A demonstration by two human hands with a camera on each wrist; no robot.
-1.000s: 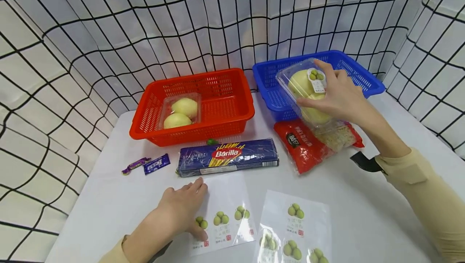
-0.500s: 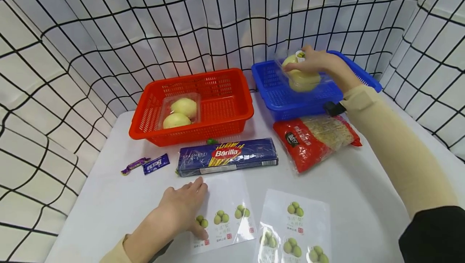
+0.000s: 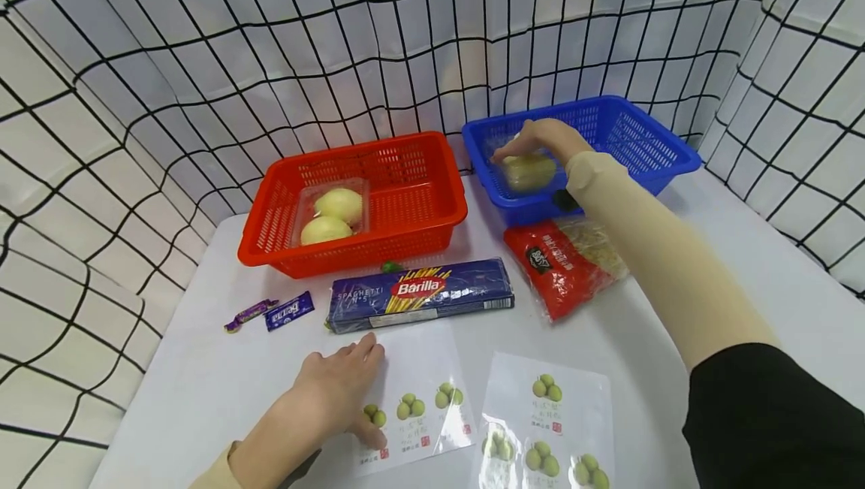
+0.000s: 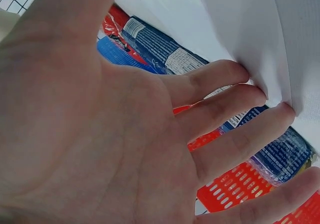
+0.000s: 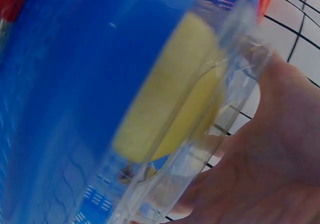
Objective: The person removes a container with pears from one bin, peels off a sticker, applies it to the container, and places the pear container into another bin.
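Table (image 3: 179,406), white: ran beneath the fingers of the left hand (image 3: 334,384) and bore every item below.

Blue basket (image 3: 649,136), perforated: stood around the fingers of the right hand (image 3: 550,137), most of its room to their right.

Red basket (image 3: 378,252), perforated: left of the right fingers, well beyond the left ones; contained boxed fruit (image 3: 333,215), two pale pieces, toward its left end.

Spaghetti box (image 3: 419,295), dark blue: just beyond the left fingertips, laid flat, presumably for stability.

Red bag (image 3: 561,267): nearer the person than the right fingers, partly hidden by the right sleeve (image 3: 662,271).

Left sheet (image 3: 426,369), fruit prints: under the left fingers, which were fanned, nearly straight and grasping nothing; tips rested on it, likely to steady it.

Right sheet (image 3: 547,414), similar prints: right of the left fingers, untouched.

Clear pack (image 3: 530,172), pale fruit inside: within the blue basket's left end, gripped by the right fingers, bent over its edges and parted about as wide as the pack; probably held from above because the basket walls closed off its sides. Contact with the basket floor could not be told.

Blue sweet (image 3: 289,312) and purple sweet (image 3: 250,314): beyond the left fingers, to their left.
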